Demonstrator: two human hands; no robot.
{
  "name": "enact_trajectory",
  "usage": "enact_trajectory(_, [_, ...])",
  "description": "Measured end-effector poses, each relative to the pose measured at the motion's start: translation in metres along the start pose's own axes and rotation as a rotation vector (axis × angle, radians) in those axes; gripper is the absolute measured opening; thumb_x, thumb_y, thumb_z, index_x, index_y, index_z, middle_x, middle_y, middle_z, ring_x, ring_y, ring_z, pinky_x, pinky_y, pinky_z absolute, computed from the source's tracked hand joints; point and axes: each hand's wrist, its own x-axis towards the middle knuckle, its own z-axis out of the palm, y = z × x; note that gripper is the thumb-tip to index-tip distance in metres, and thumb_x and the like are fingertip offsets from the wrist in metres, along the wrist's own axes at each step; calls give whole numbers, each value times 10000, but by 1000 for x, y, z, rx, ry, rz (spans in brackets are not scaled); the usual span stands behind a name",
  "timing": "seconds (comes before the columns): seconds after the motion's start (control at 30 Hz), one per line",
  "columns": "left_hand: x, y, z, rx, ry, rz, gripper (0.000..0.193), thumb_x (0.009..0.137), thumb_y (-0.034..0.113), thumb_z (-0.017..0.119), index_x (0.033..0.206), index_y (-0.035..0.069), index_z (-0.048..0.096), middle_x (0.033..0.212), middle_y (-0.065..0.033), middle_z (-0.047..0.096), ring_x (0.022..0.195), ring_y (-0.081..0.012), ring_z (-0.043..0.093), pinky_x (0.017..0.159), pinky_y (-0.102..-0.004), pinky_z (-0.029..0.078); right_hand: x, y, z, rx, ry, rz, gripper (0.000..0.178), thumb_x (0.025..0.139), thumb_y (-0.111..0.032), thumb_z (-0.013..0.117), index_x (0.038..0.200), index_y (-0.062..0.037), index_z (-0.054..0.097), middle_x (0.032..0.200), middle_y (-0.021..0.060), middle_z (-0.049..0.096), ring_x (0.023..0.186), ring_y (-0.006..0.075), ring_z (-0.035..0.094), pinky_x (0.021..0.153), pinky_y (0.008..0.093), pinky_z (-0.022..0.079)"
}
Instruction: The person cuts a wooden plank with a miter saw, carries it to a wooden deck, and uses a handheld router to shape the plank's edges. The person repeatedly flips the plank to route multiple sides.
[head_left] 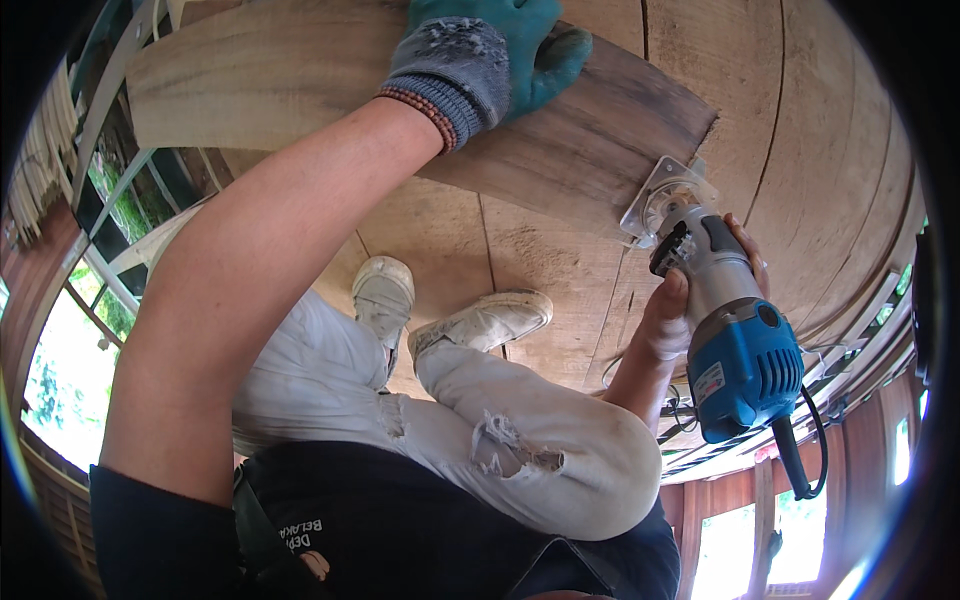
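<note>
L hand (490,50), in a teal-coated grey knit glove (450,70), is on the long brown wooden board (270,80) w/ thumb spread, fingertips cut off up top, so can't tell if it's grasping. Bare R hand (668,315) is wrapped round a cylindrical silver-and-blue handheld router (742,365), its clear squarish base plate (645,195) at the board's near right corner. Board's over the tan plank floor (560,260), well apart from the floor's R edge.

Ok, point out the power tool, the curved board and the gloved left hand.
Power tool (722,285), head view: silver housing.
Curved board (575,165), head view: upper face, darker end.
Gloved left hand (500,52), head view: back of the hand.
</note>
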Motion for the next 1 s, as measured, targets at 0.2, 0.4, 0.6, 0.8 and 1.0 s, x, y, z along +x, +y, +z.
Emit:
enact_trajectory(0.2, [-1, -1, 0, -3, -16, -17, 279, 882, 376, 647, 804, 109, 630, 844, -142, 642, 854, -347, 608, 841, -495, 423, 8, 0, -2, -30, -55, -7, 727, 876, -496, 796, 1326, -57, 432, 1239, 180, 598, 1184, 329, 640, 1092, 500, 519])
enact_trajectory(0.4, [-1, -1, 0, -23, 25, 5, 263, 879, 363, 653, 798, 115, 623, 840, -139, 636, 852, -354, 603, 839, -499, 421, 13, 2, -2, -1, -61, -23, 704, 884, -466, 784, 1323, -41, 434, 1238, 184, 593, 1183, 330, 630, 1080, 492, 524])
enact_trajectory(0.6, [0, 0, 0, -39, 2, 0, 259, 878, 362, 659, 798, 118, 619, 850, -141, 633, 866, -353, 601, 842, -498, 420, 16, 1, 2, 20, -28, -5, 735, 872, -493, 791, 1319, -18, 452, 1235, 191, 594, 1171, 331, 631, 1064, 480, 530])
enact_trajectory(0.8, [0, 0, 0, -6, 13, 4, 268, 884, 370, 654, 801, 118, 615, 848, -139, 632, 863, -350, 599, 852, -502, 416, 21, 6, 7, 72, 11, -12, 762, 864, -504, 806, 1324, 3, 472, 1237, 191, 603, 1168, 318, 636, 1032, 453, 542])
enact_trajectory(1.0, [-1, 0, 0, -22, 3, -13, 285, 893, 386, 641, 803, 118, 613, 856, -144, 632, 869, -352, 597, 864, -501, 411, 31, 8, 13, 90, 45, -12, 769, 849, -514, 824, 1301, 21, 507, 1215, 193, 622, 1151, 300, 645, 994, 425, 557])
